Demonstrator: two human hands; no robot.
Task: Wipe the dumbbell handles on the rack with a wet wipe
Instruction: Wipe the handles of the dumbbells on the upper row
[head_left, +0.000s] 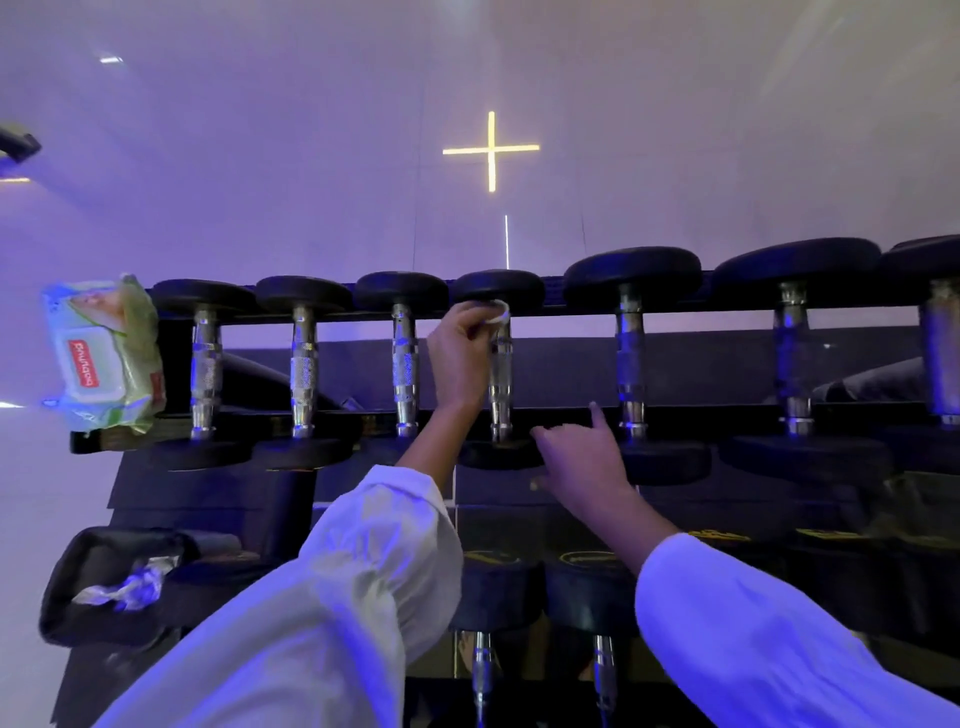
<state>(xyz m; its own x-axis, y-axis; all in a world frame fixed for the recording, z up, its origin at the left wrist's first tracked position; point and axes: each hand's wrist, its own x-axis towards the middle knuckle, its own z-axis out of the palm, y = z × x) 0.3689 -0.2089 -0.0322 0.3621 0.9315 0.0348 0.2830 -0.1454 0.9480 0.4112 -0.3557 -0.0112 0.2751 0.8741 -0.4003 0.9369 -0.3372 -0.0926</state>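
On the top tier of the black steel rack (711, 415), the fourth black rubber-headed dumbbell (519, 291) from the left lies across both rails. It is probably heavy and rigid enough to stay put under rubbing, and its long axis points straight away from the person. Its knurled chrome handle (500, 384) looks grippy, best wrapped around; the left hand (460, 353) has its fingers curled, pinching the limp white wet wipe (497, 313) at the handle's far end, while the right hand (582, 462) rests loose-fingered on the near head.

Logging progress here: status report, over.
Left hand pinches wet wipe atop fourth dumbbell handle. Right hand open, by its near end. Nothing blocking.
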